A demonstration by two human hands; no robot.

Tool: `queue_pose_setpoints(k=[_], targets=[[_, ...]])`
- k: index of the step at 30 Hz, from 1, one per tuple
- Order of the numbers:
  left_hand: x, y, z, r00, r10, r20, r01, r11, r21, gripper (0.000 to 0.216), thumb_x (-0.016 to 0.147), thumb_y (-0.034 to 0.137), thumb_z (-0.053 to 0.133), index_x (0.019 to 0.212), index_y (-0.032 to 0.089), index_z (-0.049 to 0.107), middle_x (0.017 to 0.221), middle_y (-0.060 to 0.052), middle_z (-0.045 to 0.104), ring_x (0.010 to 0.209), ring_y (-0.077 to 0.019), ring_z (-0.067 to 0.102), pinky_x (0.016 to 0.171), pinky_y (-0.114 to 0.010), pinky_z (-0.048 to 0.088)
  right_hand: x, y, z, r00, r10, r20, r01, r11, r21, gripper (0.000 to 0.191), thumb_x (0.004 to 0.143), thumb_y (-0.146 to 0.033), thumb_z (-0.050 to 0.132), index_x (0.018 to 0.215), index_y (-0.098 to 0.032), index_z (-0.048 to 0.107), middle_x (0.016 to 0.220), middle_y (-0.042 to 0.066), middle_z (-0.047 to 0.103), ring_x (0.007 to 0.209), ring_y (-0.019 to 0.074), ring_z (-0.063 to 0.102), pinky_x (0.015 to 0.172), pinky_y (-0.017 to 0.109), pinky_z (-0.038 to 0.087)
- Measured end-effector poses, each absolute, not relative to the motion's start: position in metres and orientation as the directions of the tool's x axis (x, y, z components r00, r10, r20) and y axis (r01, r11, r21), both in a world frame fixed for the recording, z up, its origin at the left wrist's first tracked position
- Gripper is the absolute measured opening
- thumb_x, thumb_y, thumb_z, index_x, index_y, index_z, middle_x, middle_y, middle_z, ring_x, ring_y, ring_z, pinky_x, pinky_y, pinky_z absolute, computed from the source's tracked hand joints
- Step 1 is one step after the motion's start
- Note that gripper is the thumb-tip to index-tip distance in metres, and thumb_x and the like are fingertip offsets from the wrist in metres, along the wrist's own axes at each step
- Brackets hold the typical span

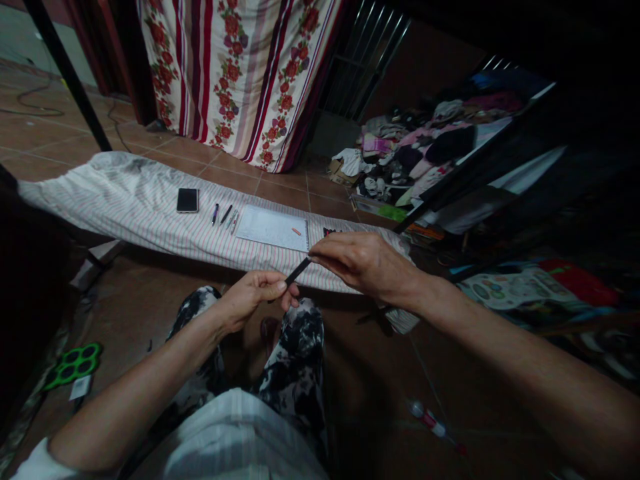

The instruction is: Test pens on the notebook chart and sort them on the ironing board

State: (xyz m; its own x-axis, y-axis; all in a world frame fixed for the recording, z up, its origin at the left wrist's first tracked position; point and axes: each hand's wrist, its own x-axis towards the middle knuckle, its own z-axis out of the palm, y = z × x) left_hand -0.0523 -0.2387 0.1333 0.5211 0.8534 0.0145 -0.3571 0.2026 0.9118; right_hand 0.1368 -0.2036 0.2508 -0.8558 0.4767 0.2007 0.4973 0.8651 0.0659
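Note:
Both hands hold one thin dark pen or pencil [298, 271] over my knees. My left hand [253, 297] pinches its lower end between thumb and fingers. My right hand [363, 263] grips its upper end with closed fingers. Just beyond them lies a striped pink-and-white mattress [125, 200] on the floor. On it rest an open spiral notebook [273, 228] with a small orange piece on the page, several pens [224, 215] and a dark phone [187, 199].
A floral striped curtain [240, 73] hangs behind the mattress. A heap of clothes [415, 150] lies at the right. A green object [73, 363] sits on the floor at the left, and a small bottle [425, 417] at the lower right. My patterned trousers [295, 360] fill the foreground.

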Motion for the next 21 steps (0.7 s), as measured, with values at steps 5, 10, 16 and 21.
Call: queue_pose_setpoints(k=[5, 10, 16, 21], targets=[[-0.055, -0.244, 0.138, 0.487, 0.873, -0.002, -0.29, 0.164, 0.943, 0.022, 0.074, 0.034, 0.062, 0.077, 0.012, 0.068, 0.056, -0.002, 0.059, 0.065, -0.0149, 0.056, 0.067, -0.025, 0.04, 0.134, -0.206, 0.26, -0.905, 0.422, 0.044, 0.425, 0.903, 0.071, 0.025, 0.089, -0.023, 0.042, 0.082, -0.015, 0.064, 0.071, 0.006, 0.06, 0.064, 0.0132, 0.054, 0.058, 0.024, 0.036], [-0.059, -0.251, 0.145, 0.439, 0.899, -0.001, -0.192, 0.094, 0.977, 0.024, 0.074, 0.035, 0.062, 0.076, 0.012, 0.068, 0.055, -0.001, 0.058, 0.058, -0.0134, 0.053, 0.06, -0.024, 0.039, 0.129, -0.209, 0.266, -0.889, 0.458, 0.011, 0.456, 0.887, -0.066, 0.023, 0.087, -0.024, 0.045, 0.078, -0.016, 0.064, 0.068, 0.004, 0.06, 0.06, 0.0114, 0.051, 0.057, 0.023, 0.034], [-0.063, -0.263, 0.147, 0.227, 0.957, 0.182, 0.13, -0.214, 0.968, 0.016, 0.077, 0.025, 0.056, 0.076, 0.017, 0.07, 0.062, -0.003, 0.061, 0.065, -0.0172, 0.054, 0.063, -0.026, 0.037, 0.117, -0.219, 0.263, -0.682, 0.72, -0.127, 0.716, 0.622, -0.316, 0.03, 0.082, -0.03, 0.047, 0.059, -0.015, 0.058, 0.048, -0.004, 0.044, 0.044, 0.0073, 0.037, 0.044, 0.021, 0.025], [-0.063, -0.271, 0.139, 0.083, 0.913, 0.399, 0.247, -0.406, 0.88, 0.018, 0.074, 0.023, 0.059, 0.087, 0.022, 0.071, 0.079, -0.007, 0.066, 0.08, -0.0231, 0.054, 0.078, -0.034, 0.036, 0.11, -0.223, 0.251, -0.47, 0.834, -0.288, 0.798, 0.263, -0.542, 0.031, 0.077, -0.034, 0.051, 0.052, -0.016, 0.054, 0.043, -0.005, 0.041, 0.04, 0.0062, 0.033, 0.039, 0.02, 0.022]])
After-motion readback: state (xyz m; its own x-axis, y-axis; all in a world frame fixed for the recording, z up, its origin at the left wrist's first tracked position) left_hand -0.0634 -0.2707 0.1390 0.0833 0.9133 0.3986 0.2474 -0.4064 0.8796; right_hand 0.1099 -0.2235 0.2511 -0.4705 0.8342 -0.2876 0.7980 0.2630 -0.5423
